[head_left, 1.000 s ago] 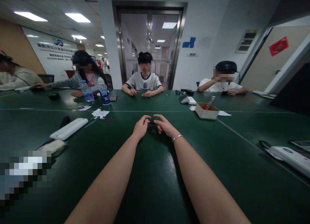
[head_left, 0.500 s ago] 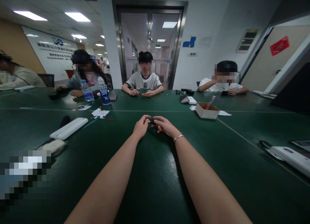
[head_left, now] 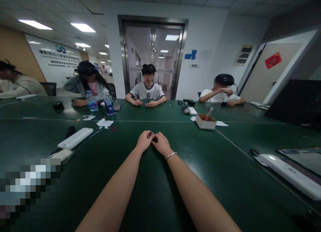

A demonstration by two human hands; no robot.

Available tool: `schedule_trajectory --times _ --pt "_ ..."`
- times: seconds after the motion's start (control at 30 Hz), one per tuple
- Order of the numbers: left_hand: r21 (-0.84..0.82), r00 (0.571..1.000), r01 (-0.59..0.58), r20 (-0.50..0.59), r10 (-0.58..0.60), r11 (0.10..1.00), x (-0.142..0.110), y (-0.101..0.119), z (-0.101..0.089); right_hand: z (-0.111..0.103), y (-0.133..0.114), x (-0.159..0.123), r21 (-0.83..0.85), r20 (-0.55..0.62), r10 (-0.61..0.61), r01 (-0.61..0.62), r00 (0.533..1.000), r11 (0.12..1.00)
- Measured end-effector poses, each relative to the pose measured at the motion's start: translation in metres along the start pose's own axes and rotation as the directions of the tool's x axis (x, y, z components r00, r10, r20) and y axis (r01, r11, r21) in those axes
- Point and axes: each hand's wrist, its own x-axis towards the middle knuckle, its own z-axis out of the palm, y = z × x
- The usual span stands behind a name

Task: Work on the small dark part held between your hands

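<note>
My left hand (head_left: 144, 141) and my right hand (head_left: 161, 143) meet over the green table, fingers curled inward and fingertips touching or nearly so. Between them a little of a small black object (head_left: 150, 135) shows at the left fingertips. The fingers cover most of it, so its kind is not clear. Both hands look closed around it. A silver bracelet (head_left: 171, 155) circles my right wrist.
On the green table (head_left: 155, 191), two bottles (head_left: 108, 103), paper scraps (head_left: 105, 123) and a white power strip (head_left: 76, 138) lie to the left. A small open box (head_left: 205, 122) and another white strip (head_left: 288, 173) are right. Several people sit opposite.
My hands have drawn together and turned inward, covering the small black object with a pale tip that showed between them before. The view has tilted up and shifted slightly right.
</note>
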Motion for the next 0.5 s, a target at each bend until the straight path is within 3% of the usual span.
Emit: schedule_trajectory --times 0.13,0.27,0.37,0.43,0.5 --pt "0.025 0.999 0.008 0.053 -0.009 1.000 -0.025 0.006 -0.012 -0.016 -0.011 -0.035 -0.100 0.102 -0.111 0.121 0.989 0.988" --pt "0.018 0.992 -0.001 0.125 -0.001 1.000 -0.069 0.012 -0.040 -0.047 -0.032 -0.074 -0.027 0.265 -0.145 0.157 0.953 0.987" --pt "0.006 0.993 -0.010 0.118 0.010 1.000 -0.109 0.016 -0.069 -0.095 -0.077 -0.108 0.159 0.349 -0.324 0.285 0.879 0.945" --pt "-0.020 0.996 -0.027 0.087 0.029 0.999 -0.136 0.017 -0.090 -0.140 -0.118 -0.137 0.316 0.268 -0.503 0.418 0.822 0.852" --pt "-0.045 0.992 0.023 0.125 -0.017 0.999 -0.162 0.018 -0.114 -0.188 -0.155 -0.175 0.448 0.193 -0.618 0.492 0.762 0.747"
